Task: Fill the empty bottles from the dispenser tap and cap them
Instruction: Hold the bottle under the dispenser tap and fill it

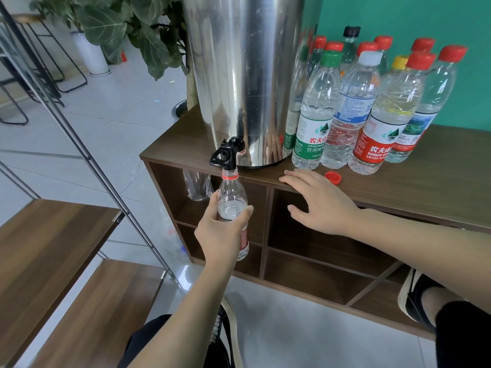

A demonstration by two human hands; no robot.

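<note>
bottle (233,205) upright, mouth up under tap (222,155) | left hand (223,229) wrapped around it | right hand (318,203) spread, empty, on wooden cabinet (438,181) | tiled floor (106,107)

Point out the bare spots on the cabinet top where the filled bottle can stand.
Free: the cabinet top right of the loose red cap, in front of the capped bottles. Also the strip left of the dispenser. Crowded: behind the cap, and around the tap and right hand.

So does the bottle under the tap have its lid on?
No, it is open. The bottle in the left hand has a bare mouth under the tap, and a loose red cap lies on the cabinet top.
</note>
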